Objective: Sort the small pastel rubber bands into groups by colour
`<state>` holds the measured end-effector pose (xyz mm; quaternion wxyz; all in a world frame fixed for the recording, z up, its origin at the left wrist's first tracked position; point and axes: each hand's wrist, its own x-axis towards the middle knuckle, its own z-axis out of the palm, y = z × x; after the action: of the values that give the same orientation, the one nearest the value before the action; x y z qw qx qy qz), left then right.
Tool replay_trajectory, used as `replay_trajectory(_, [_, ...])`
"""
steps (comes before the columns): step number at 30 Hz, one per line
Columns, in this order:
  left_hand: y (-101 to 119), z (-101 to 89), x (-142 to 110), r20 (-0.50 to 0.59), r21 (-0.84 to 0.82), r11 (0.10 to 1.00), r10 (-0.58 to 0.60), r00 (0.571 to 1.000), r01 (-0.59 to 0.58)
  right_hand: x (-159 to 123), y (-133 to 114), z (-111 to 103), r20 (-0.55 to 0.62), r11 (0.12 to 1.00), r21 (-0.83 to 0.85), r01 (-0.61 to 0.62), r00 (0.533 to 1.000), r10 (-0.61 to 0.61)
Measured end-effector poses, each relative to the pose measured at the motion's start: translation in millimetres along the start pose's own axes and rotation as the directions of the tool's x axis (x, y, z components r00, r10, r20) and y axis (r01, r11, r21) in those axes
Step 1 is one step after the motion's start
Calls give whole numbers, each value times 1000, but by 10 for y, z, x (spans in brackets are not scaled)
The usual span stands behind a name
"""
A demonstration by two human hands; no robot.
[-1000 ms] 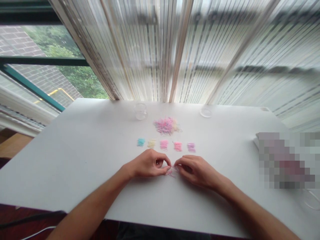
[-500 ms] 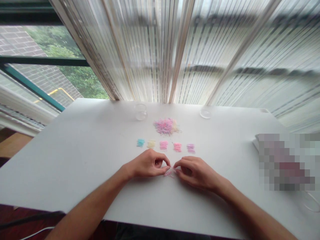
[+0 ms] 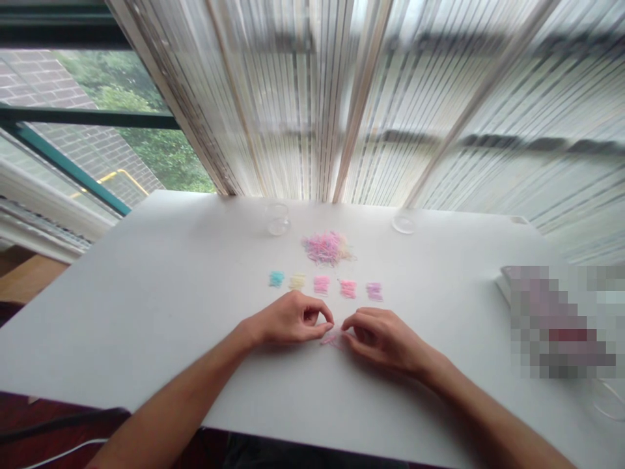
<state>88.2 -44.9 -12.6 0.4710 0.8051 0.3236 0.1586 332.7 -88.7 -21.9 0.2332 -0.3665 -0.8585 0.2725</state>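
Note:
My left hand [image 3: 293, 318] is closed in a pinch, thumb and forefinger together just above the white table. Facing it, my right hand [image 3: 385, 337] is also closed, its fingertips a small gap away from the left ones. Whatever either pinch holds is too small to make out. Between and just below the fingertips lies a little cluster of thin pink strands [image 3: 329, 340], perhaps small elastic bands. Beyond the hands a row of small sorted bundles runs across: turquoise [image 3: 276, 279], yellow [image 3: 297, 281], pink [image 3: 321, 284], coral pink [image 3: 348, 289] and purple [image 3: 374, 291].
A mixed heap of pastel strands [image 3: 326, 248] lies behind the row. Further back stand a clear round container [image 3: 278, 220] and a clear shallow lid or dish [image 3: 403, 225]. A blurred-out object [image 3: 556, 326] lies at the right of the white table [image 3: 146, 280], near a white cable.
My fingertips have parted very slightly, the right hand shifting a little to the right. The view has moved a touch; the bundles and heap stay as they were.

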Motion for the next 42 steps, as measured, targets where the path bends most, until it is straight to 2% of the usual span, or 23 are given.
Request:
replay_trajectory(6, [8, -23, 11, -1, -29, 999, -13, 1000, 13, 25, -2, 4, -18, 998, 63, -14, 1000, 15])
replay_trajectory(11, [-36, 20, 44, -73, -10, 1000, -17, 997, 16, 61, -17, -18, -20, 988, 120, -98, 995, 101])
replay_trajectory(15, [-17, 27, 77, -69, 89, 996, -4, 998, 10, 114, -49, -48, 21, 981, 105, -162, 987, 161])
replay_trajectory(18, [43, 43, 44, -66, 227, 973, -12, 998, 26, 112, -108, -49, 21, 974, 107, -198, 980, 197])
replay_trajectory(21, [92, 130, -64, -138, 338, 941, 19, 990, 29, 31, -186, 2, -54, 961, 143, -239, 967, 249])
replay_trajectory(24, [98, 292, -201, -226, 352, 936, 67, 972, 17, -94, -253, 112, -160, 952, 167, -255, 946, 281])
replay_trajectory(27, [71, 472, -296, -323, 366, 930, 142, 936, -14, -181, -293, 249, -277, 954, 160, -255, 916, 291])
replay_trajectory(30, [42, 598, -323, -422, 422, 907, 191, 886, 5, -198, -306, 369, -357, 956, 151, -253, 887, 291])
replay_trajectory(34, [32, 643, -320, -464, 452, 892, 226, 857, 10, -187, -296, 461, -409, 955, 145, -260, 863, 297])
replay_trajectory(42, [57, 612, -357, -473, 368, 930, 180, 863, 8, -236, -281, 491, -440, 957, 151, -246, 850, 288])
